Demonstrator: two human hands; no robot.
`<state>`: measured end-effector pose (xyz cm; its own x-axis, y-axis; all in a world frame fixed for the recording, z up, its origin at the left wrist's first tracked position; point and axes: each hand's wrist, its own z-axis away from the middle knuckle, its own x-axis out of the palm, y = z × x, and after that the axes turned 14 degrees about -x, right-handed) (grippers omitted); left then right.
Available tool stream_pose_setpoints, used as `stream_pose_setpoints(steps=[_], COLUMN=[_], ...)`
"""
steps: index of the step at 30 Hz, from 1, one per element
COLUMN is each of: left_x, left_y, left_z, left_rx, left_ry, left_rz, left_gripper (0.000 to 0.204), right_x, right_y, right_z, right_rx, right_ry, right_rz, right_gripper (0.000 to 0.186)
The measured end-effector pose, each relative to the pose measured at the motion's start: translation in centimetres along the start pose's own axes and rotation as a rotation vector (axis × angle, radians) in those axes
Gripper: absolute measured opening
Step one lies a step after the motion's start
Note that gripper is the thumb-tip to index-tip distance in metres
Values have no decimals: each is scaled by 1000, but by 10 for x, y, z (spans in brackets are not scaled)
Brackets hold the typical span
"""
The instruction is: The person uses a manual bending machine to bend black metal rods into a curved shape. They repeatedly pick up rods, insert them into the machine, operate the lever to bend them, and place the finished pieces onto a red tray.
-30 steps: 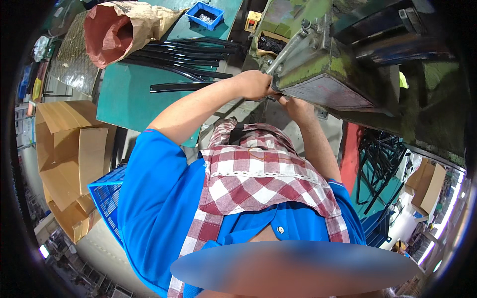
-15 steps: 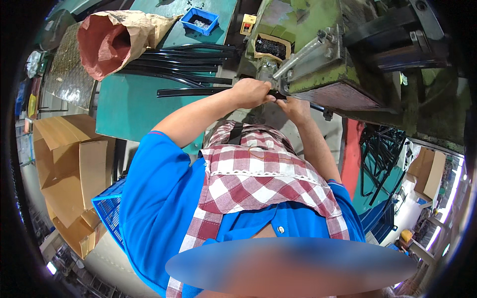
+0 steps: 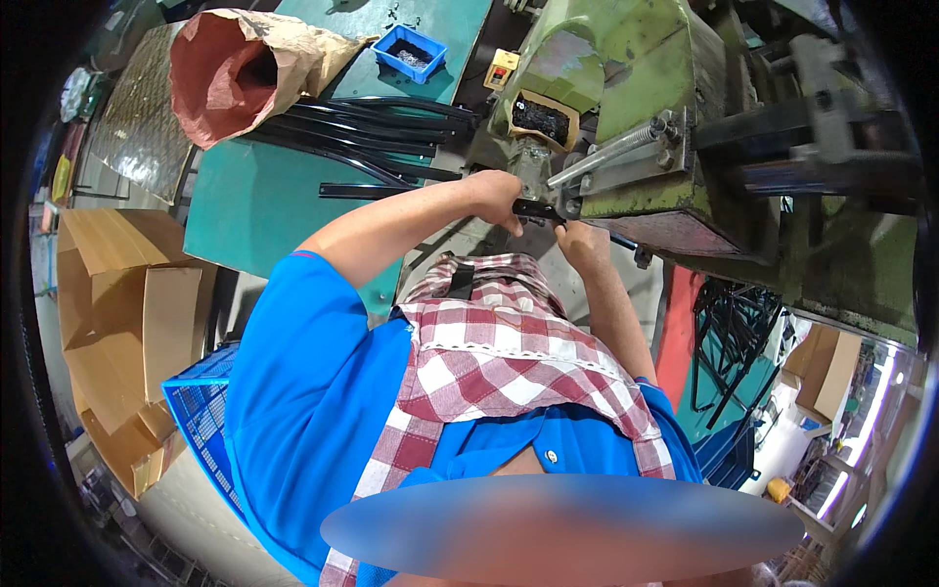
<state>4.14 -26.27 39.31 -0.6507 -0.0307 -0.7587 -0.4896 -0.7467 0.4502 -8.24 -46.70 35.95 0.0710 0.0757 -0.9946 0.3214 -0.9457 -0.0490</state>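
Note:
A long black metal tube [image 3: 536, 208] runs crosswise in front of me, its left end over the green tabletop and its right part at the machine. My left hand [image 3: 497, 201] is closed around it, thumb hanging down on the near side. Just to the right, my right hand [image 3: 585, 245] is closed at the tube under the machine's edge, its thumb tip up against it; part of its grip is hidden. A short bare stretch of tube shows between the hands. Beyond them stands the green machine [image 3: 646, 186] with a silvery spring rod [image 3: 606, 155].
More black tubes [image 3: 372, 127] lie on the green table [image 3: 245, 210], beside a paper sack [image 3: 293, 64] and a blue bin [image 3: 411, 54] of small parts. An open box of dark parts [image 3: 543, 119] sits on the machine. Cartons [image 3: 117, 313] and a blue crate [image 3: 201, 411] stand at left.
The hands have moved slightly apart, uncovering a piece of the tube between them. My left thumb has come away from the right hand. The whole view has shifted a little.

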Motion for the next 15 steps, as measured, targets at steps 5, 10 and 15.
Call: stream_pose_setpoints(steps=[5, 10, 15], left_x=[10, 21, 7], left_y=[-14, -15, 3], left_z=[5, 15, 44], left_rx=[29, -4, 9], left_ry=[96, 165, 268], left_rz=[-12, -2, 111], left_gripper=[58, 44, 33], right_x=[-9, -6, -36], right_y=[-1, 6, 26], right_z=[-3, 10, 54], right_rx=[-26, 284, 233], right_ry=[51, -52, 517], right_rz=[5, 13, 388], right_gripper=[49, 57, 46])
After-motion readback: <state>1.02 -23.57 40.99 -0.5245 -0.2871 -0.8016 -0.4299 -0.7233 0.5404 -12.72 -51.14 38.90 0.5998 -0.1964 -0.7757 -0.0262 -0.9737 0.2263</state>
